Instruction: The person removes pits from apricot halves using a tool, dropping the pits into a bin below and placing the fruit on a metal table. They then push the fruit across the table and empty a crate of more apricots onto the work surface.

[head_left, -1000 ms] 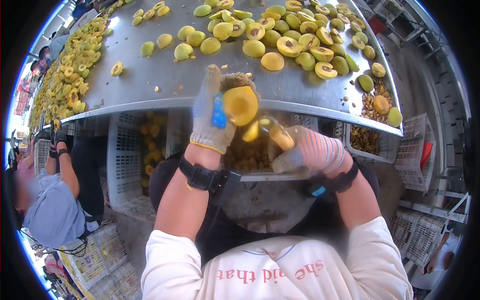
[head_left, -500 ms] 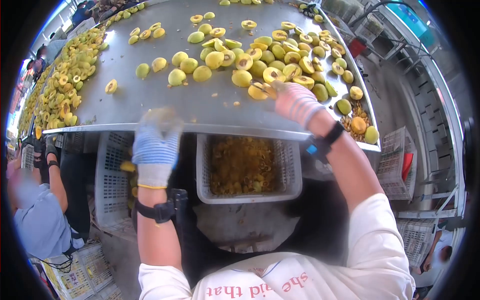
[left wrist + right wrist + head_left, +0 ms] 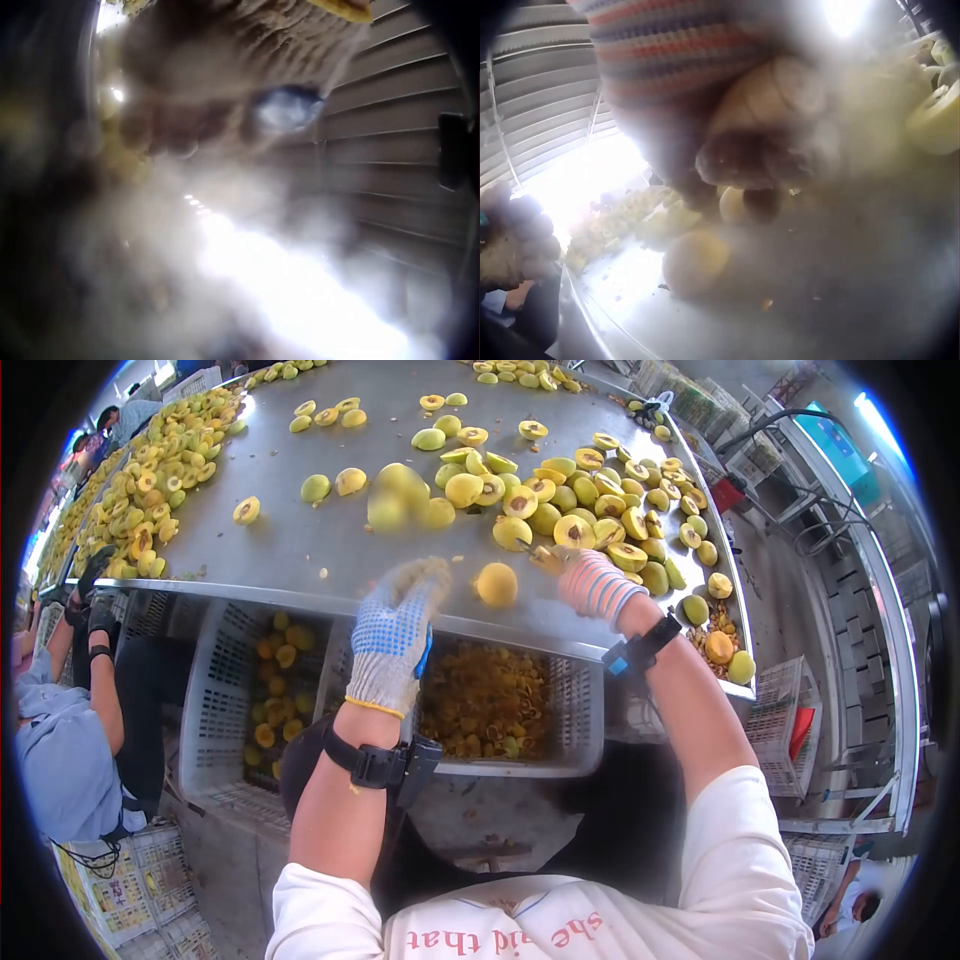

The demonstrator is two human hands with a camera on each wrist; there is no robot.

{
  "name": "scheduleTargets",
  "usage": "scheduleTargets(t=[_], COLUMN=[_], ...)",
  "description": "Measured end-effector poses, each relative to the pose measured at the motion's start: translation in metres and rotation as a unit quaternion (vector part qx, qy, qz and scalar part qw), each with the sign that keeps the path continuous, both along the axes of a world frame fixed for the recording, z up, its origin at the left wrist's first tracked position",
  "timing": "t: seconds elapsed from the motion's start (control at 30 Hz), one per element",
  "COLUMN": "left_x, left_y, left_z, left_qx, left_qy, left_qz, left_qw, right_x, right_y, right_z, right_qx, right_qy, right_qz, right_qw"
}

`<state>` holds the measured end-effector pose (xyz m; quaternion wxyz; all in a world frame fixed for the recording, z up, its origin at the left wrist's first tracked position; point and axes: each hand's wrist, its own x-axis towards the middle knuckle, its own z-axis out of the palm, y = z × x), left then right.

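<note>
One yellow fruit piece (image 3: 496, 585) lies on the tabletop (image 3: 290, 550) between the two grips, near the right one and touching neither; which way any cut face turns cannot be told. The right grip (image 3: 598, 588), in a striped glove, is closed around a tool (image 3: 543, 557) whose handle shows in the right wrist view, though fingers hide part of it and its tip is hard to make out against the fruit behind. The left grip (image 3: 392, 635), in a dotted glove, hangs near the tabletop's front edge with fingers loosely apart and no visible hold on anything; their ends are smeared by motion. Its own wrist view is mostly haze and glare.

Beyond the left grip, a greenish-yellow fruit shape (image 3: 397, 497) is blurred and overlaps its neighbours, so its outline is unclear. Past the right grip spreads a pile of cut fruit (image 3: 610, 510), many pieces with brown centres, some covered by others. Below and between the grips, a crate of brownish scraps (image 3: 485, 705) sits partly under the tabletop, its far side cut off from sight.
</note>
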<state>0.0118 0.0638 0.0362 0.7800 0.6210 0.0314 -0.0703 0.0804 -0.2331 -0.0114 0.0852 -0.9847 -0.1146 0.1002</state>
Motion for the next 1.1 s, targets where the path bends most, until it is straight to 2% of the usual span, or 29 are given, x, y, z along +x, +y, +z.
scheduleTargets(t=[0.07, 0.17, 0.2, 0.23, 0.27, 0.3, 0.33, 0.37, 0.4, 0.43, 0.47, 0.5, 0.53, 0.6, 0.7, 0.73, 0.8, 0.87, 0.93, 0.97, 1.03, 1.07, 1.1], left_x=[-0.003, -0.007, 0.001, -0.001, 0.003, 0.005, -0.002, 0.001, 0.004, 0.000, 0.009, 0.006, -0.001, -0.032, -0.076, -0.087, -0.106, -0.127, -0.144, -0.152, -0.172, -0.178, -0.182], left_y=[0.000, -0.006, -0.001, 0.001, -0.002, -0.004, -0.002, -0.004, -0.005, 0.002, 0.000, 0.001, 0.004, 0.010, 0.011, 0.012, 0.022, 0.032, 0.039, 0.043, 0.045, 0.047, 0.050], left_z=[-0.002, -0.015, -0.040, -0.030, -0.049, -0.047, -0.031, -0.037, -0.046, -0.036, -0.053, -0.049, -0.044, -0.024, -0.006, -0.001, 0.005, 0.030, 0.044, 0.050, 0.062, 0.067, 0.067], left_qx=[-0.004, -0.080, 0.124, 0.336, 0.414, 0.415, 0.263, 0.158, 0.081, 0.022, -0.098, -0.103, -0.107, -0.127, -0.371, -0.362, -0.347, -0.296, -0.297, -0.297, -0.384, -0.424, -0.410], left_qy=[0.024, -0.015, -0.184, -0.282, -0.348, -0.301, -0.178, -0.096, -0.059, -0.029, 0.006, -0.006, -0.015, -0.023, 0.026, 0.007, -0.025, -0.008, -0.058, -0.083, -0.123, -0.143, -0.151], left_qz=[0.005, -0.002, -0.026, -0.033, -0.010, -0.004, 0.011, 0.026, 0.017, -0.012, -0.048, -0.030, -0.011, 0.001, -0.019, -0.016, -0.006, 0.040, 0.019, 0.009, -0.009, -0.021, -0.022], left_qw=[1.000, 0.997, 0.975, 0.898, 0.841, 0.858, 0.948, 0.982, 0.995, 0.999, 0.994, 0.994, 0.994, 0.992, 0.928, 0.932, 0.937, 0.954, 0.953, 0.951, 0.915, 0.894, 0.899], right_x=[-0.032, -0.013, -0.004, -0.015, -0.009, -0.001, 0.004, 0.011, 0.000, -0.002, -0.004, -0.007, -0.019, -0.072, -0.147, -0.165, -0.190, -0.196, -0.215, -0.224, -0.255, -0.252, -0.263], right_y=[0.053, 0.084, 0.083, 0.096, 0.091, 0.099, 0.102, 0.099, 0.104, 0.097, 0.090, 0.080, 0.084, 0.092, 0.142, 0.166, 0.194, 0.201, 0.207, 0.204, 0.210, 0.201, 0.208], right_z=[0.052, 0.053, 0.029, 0.044, 0.016, 0.024, 0.029, 0.030, 0.054, 0.057, 0.059, 0.056, 0.071, 0.101, 0.118, 0.119, 0.118, 0.071, 0.081, 0.094, 0.135, 0.133, 0.135], right_qx=[0.046, -0.051, -0.064, -0.176, -0.074, -0.168, -0.108, -0.138, -0.098, -0.003, 0.096, 0.243, 0.364, 0.580, 0.708, 0.677, 0.632, 0.656, 0.652, 0.687, 0.741, 0.708, 0.724], right_qy=[-0.047, -0.014, 0.000, 0.018, -0.017, 0.037, 0.058, 0.046, 0.044, 0.074, 0.094, 0.091, 0.114, 0.163, 0.206, 0.166, 0.114, -0.009, -0.017, 0.049, 0.179, 0.227, 0.218], right_qz=[-0.054, 0.009, 0.006, 0.091, 0.060, 0.140, 0.097, 0.126, 0.098, 0.029, -0.040, -0.099, -0.092, -0.086, -0.048, -0.070, -0.087, -0.016, -0.004, -0.017, -0.046, -0.026, -0.020], right_qw=[0.996, 0.999, 0.998, 0.980, 0.995, 0.975, 0.988, 0.981, 0.989, 0.997, 0.990, 0.961, 0.920, 0.793, 0.674, 0.713, 0.761, 0.754, 0.758, 0.725, 0.646, 0.668, 0.654])
